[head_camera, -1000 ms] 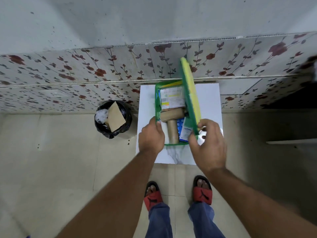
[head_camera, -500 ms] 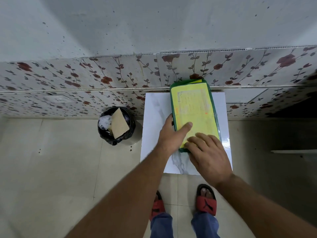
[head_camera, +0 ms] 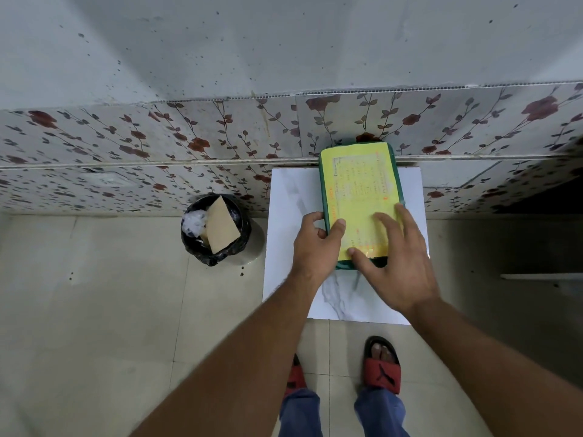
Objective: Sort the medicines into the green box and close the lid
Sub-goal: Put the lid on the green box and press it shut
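The green box (head_camera: 359, 181) lies on a white marble-patterned table (head_camera: 290, 197) with its lid down; a yellow printed label covers the lid. The medicines are hidden inside. My left hand (head_camera: 315, 247) grips the box's near left edge, thumb on top of the lid and fingers curled round the side. My right hand (head_camera: 397, 263) lies flat on the near right part of the lid with its fingers spread, pressing down.
A black bin (head_camera: 216, 230) lined with a bag, holding a brown card and crumpled white plastic, stands on the tiled floor left of the table. A flower-patterned wall (head_camera: 189, 143) runs just behind. My feet in red sandals (head_camera: 381, 365) stand at the table's front edge.
One second ago the lid stood upright with the medicines showing inside. It has swung down flat onto the box. My right hand now presses on it and my left has shifted to the box's edge.
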